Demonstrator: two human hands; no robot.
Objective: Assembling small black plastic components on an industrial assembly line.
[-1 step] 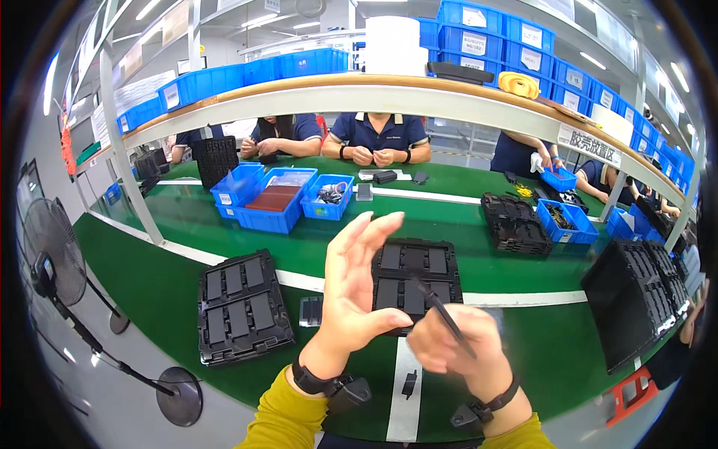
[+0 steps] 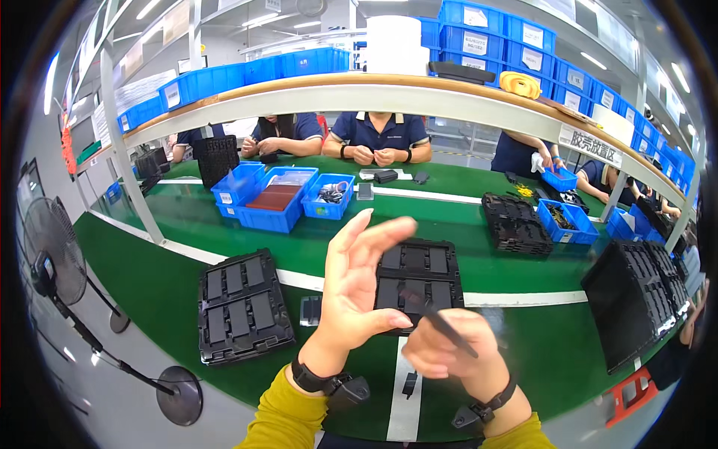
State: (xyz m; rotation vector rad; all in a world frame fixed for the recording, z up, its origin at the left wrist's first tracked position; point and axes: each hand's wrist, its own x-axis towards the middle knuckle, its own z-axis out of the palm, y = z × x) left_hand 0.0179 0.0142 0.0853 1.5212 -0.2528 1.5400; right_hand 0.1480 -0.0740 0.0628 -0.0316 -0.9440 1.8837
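My left hand is raised over the bench with fingers and thumb spread, holding nothing. Opposite it, my right hand is closed around a slim black stick-like tool, slanted, its far end smeared by motion. Behind both hands lies a black tray with dark rectangular pieces in its slots, partly hidden by my left hand. Another such black tray sits to the left. Beside my left wrist is a small grey rectangular piece. A small black part lies on the white stripe below my right hand.
Blue bins with brown sheets and small parts stand beyond. Stacked black trays are at the right, larger upright ones further right. A shelf crosses above the green bench. Co-workers sit opposite; a fan stands left.
The tool in my right hand has tilted and shifted slightly, and that hand has moved a little left. My left index finger has swung a little to the right.
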